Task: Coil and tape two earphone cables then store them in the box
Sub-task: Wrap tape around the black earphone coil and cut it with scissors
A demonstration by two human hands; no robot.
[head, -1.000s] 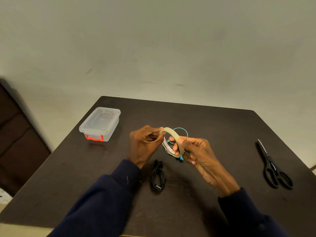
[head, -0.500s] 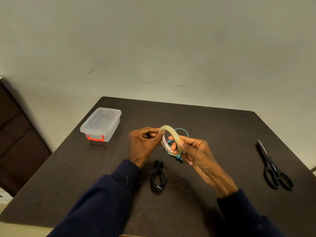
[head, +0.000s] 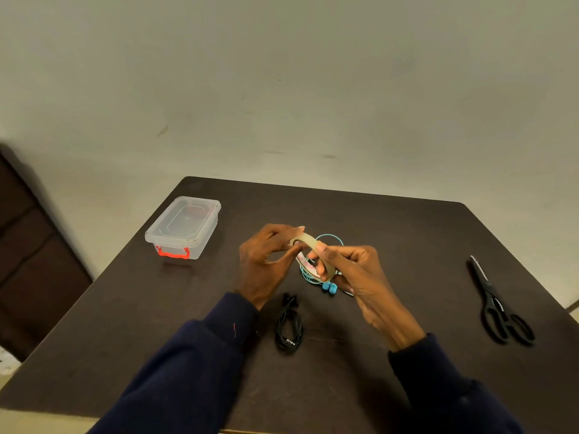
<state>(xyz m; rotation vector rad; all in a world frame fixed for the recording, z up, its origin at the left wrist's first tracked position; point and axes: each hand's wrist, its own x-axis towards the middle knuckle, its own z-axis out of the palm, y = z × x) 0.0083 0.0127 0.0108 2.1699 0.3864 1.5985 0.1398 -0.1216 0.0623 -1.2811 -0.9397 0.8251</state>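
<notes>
Mid-table, the left hand (head: pixel 266 261) pinches the far edge of the tape roll (head: pixel 313 244); the right hand (head: pixel 354 277) curls round its right side; the blue earphone cable (head: pixel 332 238) loops just behind; the black earphone cable (head: pixel 289 327) lies coiled nearer; the lidded box (head: pixel 185 227) sits far left; scissors (head: pixel 498 308) lie right.

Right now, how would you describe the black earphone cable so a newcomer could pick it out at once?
On the dark table, look between the two sleeves, nearer than the left hand and right hand. There lies the black earphone cable, a narrow coiled bundle with a silver plug at its near end. Unlike the blue earphone cable beside the tape roll, no hand touches it.
</notes>
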